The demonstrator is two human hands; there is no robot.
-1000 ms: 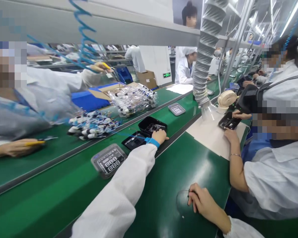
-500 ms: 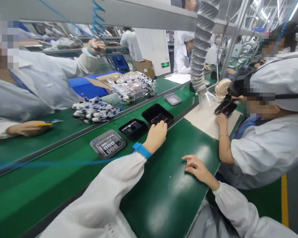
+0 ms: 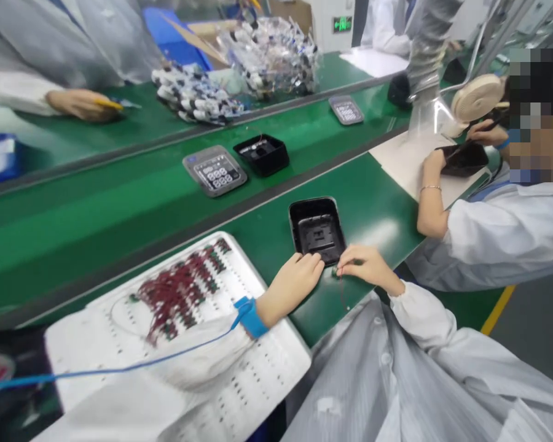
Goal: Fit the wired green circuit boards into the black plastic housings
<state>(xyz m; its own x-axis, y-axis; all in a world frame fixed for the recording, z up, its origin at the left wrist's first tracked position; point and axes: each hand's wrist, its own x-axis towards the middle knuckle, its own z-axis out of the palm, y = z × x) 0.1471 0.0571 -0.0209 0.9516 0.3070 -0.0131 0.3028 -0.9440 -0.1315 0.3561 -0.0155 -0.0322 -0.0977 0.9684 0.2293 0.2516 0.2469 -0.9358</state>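
Observation:
A black plastic housing (image 3: pixel 316 228) lies open side up on the green bench in front of me. My left hand (image 3: pixel 293 284), with a blue wrist strap (image 3: pixel 249 316), rests at the housing's near edge with fingers curled on its rim. My right hand (image 3: pixel 365 267) sits just right of it, pinching a small green part with a thin red wire (image 3: pixel 341 283) that trails toward me. A white tray (image 3: pixel 212 319) holding several red-wired parts lies under my left forearm.
On the conveyor belt (image 3: pixel 120 202) ride a grey display unit (image 3: pixel 214 171), another black housing (image 3: pixel 262 153) and a second display unit (image 3: pixel 345 109). A co-worker at the right (image 3: pixel 502 221) handles a black housing (image 3: pixel 463 158) under a fume duct (image 3: pixel 424 92). Another person's hand (image 3: pixel 80 103) rests across the belt.
My left hand has brought the black housing from the belt to the bench before me. My right hand has moved up beside it with the wired part. My view has tilted down.

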